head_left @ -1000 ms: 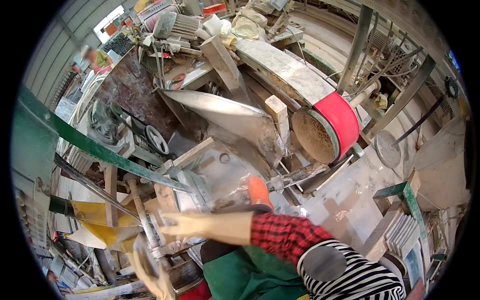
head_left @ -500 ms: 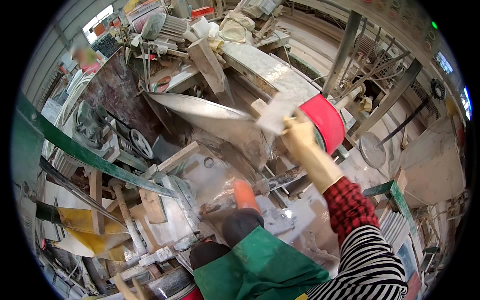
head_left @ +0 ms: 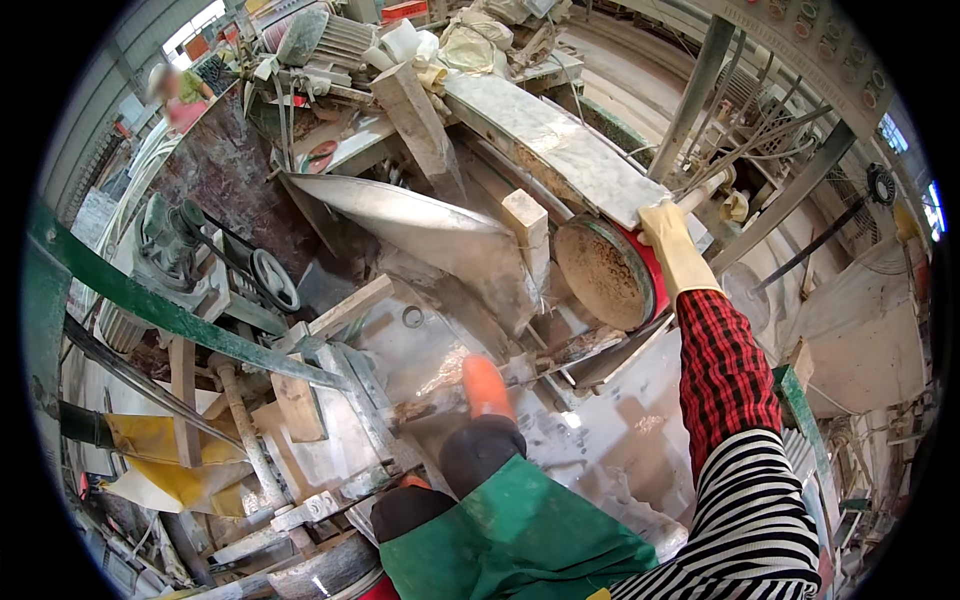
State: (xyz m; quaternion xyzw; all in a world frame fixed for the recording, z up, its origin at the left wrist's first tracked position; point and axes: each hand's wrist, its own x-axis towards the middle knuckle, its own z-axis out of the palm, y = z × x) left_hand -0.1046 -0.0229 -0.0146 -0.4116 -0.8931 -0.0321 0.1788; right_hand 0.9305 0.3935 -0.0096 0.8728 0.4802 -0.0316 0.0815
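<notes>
My right hand [head_left: 672,245], in a pale yellow rubber glove, reaches to the upper right. Its curled fingers close on the near end of a flat, pale stone piece [head_left: 622,200]. This lies at the end of a long stone-topped strip [head_left: 530,125], above a round drum [head_left: 603,275] with a red rim and dusty brown face; where piece and strip meet cannot be made out. Left of the drum stands a wooden block [head_left: 527,225] beside a curved, dusty sheet [head_left: 410,220]. My left hand is out of view.
A green curved bar [head_left: 200,325] crosses the left side, near a motor with a pulley wheel [head_left: 274,280]. Wet slabs [head_left: 620,430] lie around my orange boot [head_left: 487,388]. A control panel [head_left: 815,45] hangs at upper right. Another person [head_left: 182,97] stands far left.
My right hand has moved right and away from me, carrying the stone piece from in front of the drum to above it. The drum's face now shows. My left hand has left the lower edge.
</notes>
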